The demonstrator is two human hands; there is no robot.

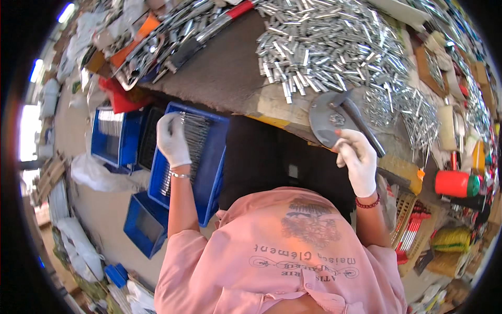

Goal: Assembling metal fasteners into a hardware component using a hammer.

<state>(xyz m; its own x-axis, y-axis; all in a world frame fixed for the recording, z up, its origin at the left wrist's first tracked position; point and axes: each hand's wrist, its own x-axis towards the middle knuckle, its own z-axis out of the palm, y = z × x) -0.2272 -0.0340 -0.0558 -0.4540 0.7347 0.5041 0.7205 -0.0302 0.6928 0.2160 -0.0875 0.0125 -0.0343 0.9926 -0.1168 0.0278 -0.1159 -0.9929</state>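
My left hand (171,140), in a white glove, is over a blue crate (213,172) at my left. Its fingers are curled together; what they hold, if anything, is hidden. Thin metal rods (195,133) lie in rows in that crate, close beside the hand. On the right, my gloved right hand (360,163) has bare fingertips drawn together in a pinch near the bench edge. Anything in that pinch is too small or blurred to name. Just beyond it a round grey metal plate (321,121) lies on the bench, with a hammer (361,123) across it.
A large heap of short metal tubes (324,44) covers the far bench, with small metal pins (418,118) to its right. Another blue crate (116,152) and a blue bin (145,225) stand at left. A red and green spool (456,183) sits at right.
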